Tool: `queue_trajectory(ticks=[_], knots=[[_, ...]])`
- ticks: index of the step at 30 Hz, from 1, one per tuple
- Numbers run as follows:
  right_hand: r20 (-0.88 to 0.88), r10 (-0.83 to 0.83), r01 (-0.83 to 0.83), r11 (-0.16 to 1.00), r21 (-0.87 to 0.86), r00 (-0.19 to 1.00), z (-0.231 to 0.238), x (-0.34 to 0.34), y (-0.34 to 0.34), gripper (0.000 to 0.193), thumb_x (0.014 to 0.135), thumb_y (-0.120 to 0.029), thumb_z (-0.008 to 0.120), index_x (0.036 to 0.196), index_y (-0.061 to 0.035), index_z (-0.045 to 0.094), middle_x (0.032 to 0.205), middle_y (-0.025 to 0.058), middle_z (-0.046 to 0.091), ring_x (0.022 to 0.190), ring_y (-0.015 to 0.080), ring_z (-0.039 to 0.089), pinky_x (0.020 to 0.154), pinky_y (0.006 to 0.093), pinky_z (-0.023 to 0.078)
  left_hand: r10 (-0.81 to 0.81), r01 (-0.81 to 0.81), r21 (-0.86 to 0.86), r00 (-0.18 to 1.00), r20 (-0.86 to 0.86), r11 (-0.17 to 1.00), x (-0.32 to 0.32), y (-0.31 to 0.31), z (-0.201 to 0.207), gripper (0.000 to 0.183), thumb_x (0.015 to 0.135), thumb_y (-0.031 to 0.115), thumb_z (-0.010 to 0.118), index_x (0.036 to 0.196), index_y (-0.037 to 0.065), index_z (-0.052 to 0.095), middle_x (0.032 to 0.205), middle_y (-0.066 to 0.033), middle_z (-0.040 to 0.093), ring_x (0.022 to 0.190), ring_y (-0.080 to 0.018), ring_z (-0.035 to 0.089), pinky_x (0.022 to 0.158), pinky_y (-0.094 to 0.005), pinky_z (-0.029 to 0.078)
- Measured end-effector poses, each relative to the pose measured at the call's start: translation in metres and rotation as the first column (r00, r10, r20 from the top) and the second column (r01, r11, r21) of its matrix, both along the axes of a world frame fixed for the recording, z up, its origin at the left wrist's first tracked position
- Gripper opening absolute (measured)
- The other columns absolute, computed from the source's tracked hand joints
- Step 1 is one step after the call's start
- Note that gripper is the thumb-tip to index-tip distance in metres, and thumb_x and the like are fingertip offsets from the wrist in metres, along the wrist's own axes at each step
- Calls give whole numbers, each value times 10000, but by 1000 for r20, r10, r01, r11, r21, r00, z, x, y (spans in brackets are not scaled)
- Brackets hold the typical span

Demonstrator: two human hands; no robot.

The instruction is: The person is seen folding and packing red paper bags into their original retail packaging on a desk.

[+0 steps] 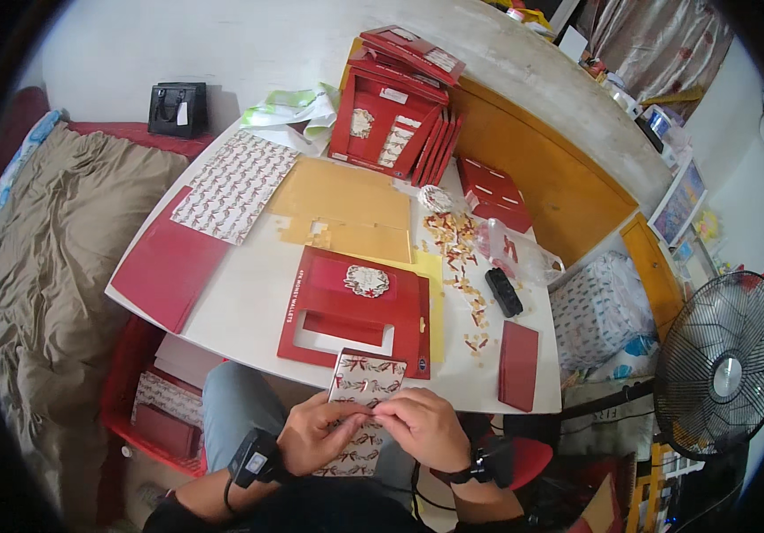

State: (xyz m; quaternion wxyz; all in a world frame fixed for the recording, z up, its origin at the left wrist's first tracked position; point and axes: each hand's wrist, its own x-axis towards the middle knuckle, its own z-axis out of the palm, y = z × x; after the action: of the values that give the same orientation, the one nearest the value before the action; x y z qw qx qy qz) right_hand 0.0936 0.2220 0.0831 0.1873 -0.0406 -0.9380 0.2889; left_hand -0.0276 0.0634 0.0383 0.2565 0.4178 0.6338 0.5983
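A folded card (368, 371) with a white, red-and-brown leafy print is held upright over the table's near edge, its lower part reaching down toward my lap. My left hand (321, 433) grips its left side, thumb across the front. Fingertips of my right hand (426, 428) pinch together at the card's middle, meeting the left thumb; whatever small piece is between them is too small to make out. Just beyond lies a red cardboard package (355, 284) with a cut-out window and a white ornate label, resting partly on a yellow sheet (436, 293).
Small gold and red pieces (453, 244) are scattered right of centre, near a black oblong object (503, 293) and a dark red card stack (518, 364). Red packages (373, 115) stand at the back. A fan (726, 369) is at right, a red crate (124, 400) below left.
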Motion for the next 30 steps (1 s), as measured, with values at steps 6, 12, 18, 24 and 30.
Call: queue_trajectory(ticks=[6, 12, 18, 24, 30], knots=[[-129, -14, 27, 995, 96, 992, -5, -5, -8, 206, 734, -61, 768, 911, -64, 663, 851, 72, 637, 772, 267, 609, 705, 367, 486, 112, -112, 12, 994, 19, 994, -1, -5, 3, 142, 884, 81, 676, 1000, 11, 717, 922, -165, 696, 853, -216, 694, 735, -312, 543], [-217, 115, -26, 927, 375, 969, -9, -2, -10, 323, 693, -51, 780, 997, -37, 673, 941, 52, 632, 838, 234, 598, 770, 387, 475, 111, -101, -56, 973, 204, 993, 0, -8, 4, 141, 873, 93, 703, 971, -5, 725, 940, -125, 713, 852, -140, 674, 747, -278, 529], [-222, 154, -48, 905, 422, 963, -10, -2, -8, 350, 683, -36, 764, 1022, -17, 679, 983, 63, 644, 852, 224, 598, 778, 384, 485, 127, -99, -110, 949, 288, 989, 1, -8, -3, 152, 865, 124, 726, 953, 0, 731, 914, -115, 712, 835, -120, 664, 745, -270, 526], [-268, 136, -48, 949, 311, 954, -17, -6, 0, 313, 696, -15, 758, 1000, -24, 686, 1006, 75, 670, 878, 237, 624, 780, 376, 501, 90, -66, -76, 923, 374, 995, 2, -9, -8, 190, 860, 132, 734, 1000, 4, 718, 977, -118, 700, 879, -119, 654, 766, -266, 526], [-305, 3, 6, 1000, 30, 952, -9, -18, 11, 294, 701, 12, 777, 977, -50, 698, 951, 69, 695, 837, 245, 642, 739, 342, 514, 10, 0, -40, 968, 251, 999, 3, -9, -9, 378, 868, 25, 693, 1221, -8, 561, 1103, -105, 651, 992, -141, 627, 853, -287, 522]])
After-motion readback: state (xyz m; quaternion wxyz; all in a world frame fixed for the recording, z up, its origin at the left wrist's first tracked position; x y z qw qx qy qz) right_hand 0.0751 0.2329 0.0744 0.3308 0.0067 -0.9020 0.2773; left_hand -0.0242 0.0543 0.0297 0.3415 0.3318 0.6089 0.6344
